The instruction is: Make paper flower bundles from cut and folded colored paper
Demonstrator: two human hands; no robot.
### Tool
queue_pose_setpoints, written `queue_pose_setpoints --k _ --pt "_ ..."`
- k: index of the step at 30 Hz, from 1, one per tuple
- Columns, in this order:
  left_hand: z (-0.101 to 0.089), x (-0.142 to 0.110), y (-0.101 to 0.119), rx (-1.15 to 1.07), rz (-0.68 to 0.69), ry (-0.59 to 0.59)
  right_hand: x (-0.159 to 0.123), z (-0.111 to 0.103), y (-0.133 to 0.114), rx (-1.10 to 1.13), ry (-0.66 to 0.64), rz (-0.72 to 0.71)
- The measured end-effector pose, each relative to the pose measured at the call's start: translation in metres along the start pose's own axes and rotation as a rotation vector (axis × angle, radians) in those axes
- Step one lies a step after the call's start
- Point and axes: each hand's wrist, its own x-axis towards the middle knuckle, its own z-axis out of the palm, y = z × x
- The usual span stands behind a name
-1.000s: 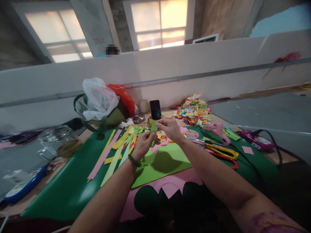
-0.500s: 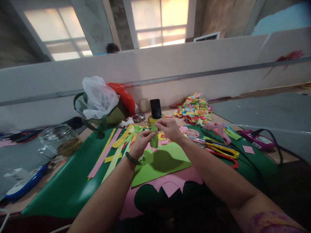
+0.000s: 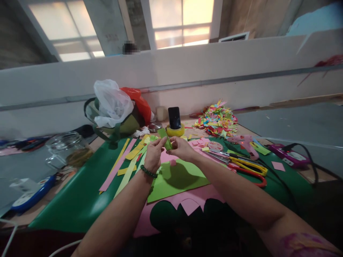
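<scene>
Between both hands I hold a small green paper strip [image 3: 162, 133], raised above the work surface and tilted. My left hand [image 3: 154, 154], with a dark green bead bracelet on its wrist, pinches the strip from the left. The fingers of my right hand [image 3: 182, 148] are closed on its right side; their tips partly hide it. Below lies a sheet of light green paper [image 3: 184, 182], shaded by my hands, with a cut pink paper sheet [image 3: 171, 221] under it. A small pink paper piece [image 3: 173, 162] rests near the green sheet's far edge.
Right: red-handled scissors [image 3: 254, 176], a yellow cutter [image 3: 252, 167], a pink glue gun [image 3: 245, 143] and a purple power unit [image 3: 289, 155]. Behind stand a phone [image 3: 174, 117] on a yellow tape roll [image 3: 175, 130] and a heap of paper cuttings [image 3: 218, 119]. Left: a bag [image 3: 125, 125], a glass jug [image 3: 66, 150].
The green strip has gone from nearly upright to tilted, its top leaning left. My right hand has come lower along it. The whole view has shifted slightly.
</scene>
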Motion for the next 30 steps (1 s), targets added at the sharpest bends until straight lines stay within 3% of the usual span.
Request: queue_pose_setpoints --k 6,10,13,22,30 --pt "0.005 -0.0027 0.0037 -0.096 -0.009 0.001 -0.0016 -0.0042 -0.0093 0.156 -0.139 0.04" --pt "0.0069 -0.0035 0.0017 -0.098 0.064 0.006 -0.0017 -0.0023 -0.0093 0.106 -0.045 0.002" --pt "0.0067 -0.0041 0.0 -0.085 0.043 0.023 0.0008 -0.0021 -0.0041 0.019 -0.008 -0.06" --pt "0.006 -0.0051 0.0047 -0.16 -0.048 0.004 -0.0006 -0.0086 -0.0049 -0.117 -0.092 -0.167" --pt "0.0002 0.0001 0.0061 -0.13 -0.014 0.053 -0.001 -0.0059 -0.0044 0.028 -0.157 -0.004"
